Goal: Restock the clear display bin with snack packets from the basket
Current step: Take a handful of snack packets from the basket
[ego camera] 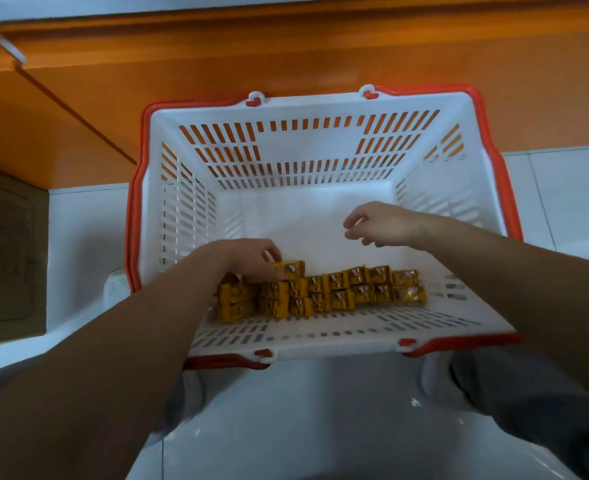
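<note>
Pick-up step, by the look of it. Small yellow foil snack packets [341, 292] are stacked in a row along the near wall of the white slotted plastic basket with red rim [303, 147]. The left hand [248, 258] pinches the top-left packet [289, 268]. Next it needs lifting out without toppling the stack. Farther in, the right hand [379, 225] hovers with fingers loosely curled, empty. The clear display bin is not in view.

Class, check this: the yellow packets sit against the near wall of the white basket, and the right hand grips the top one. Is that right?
One slip: the head view shows the left hand gripping the top packet, while the right hand hovers empty. The yellow packets do sit against the near wall of the white basket.
</note>
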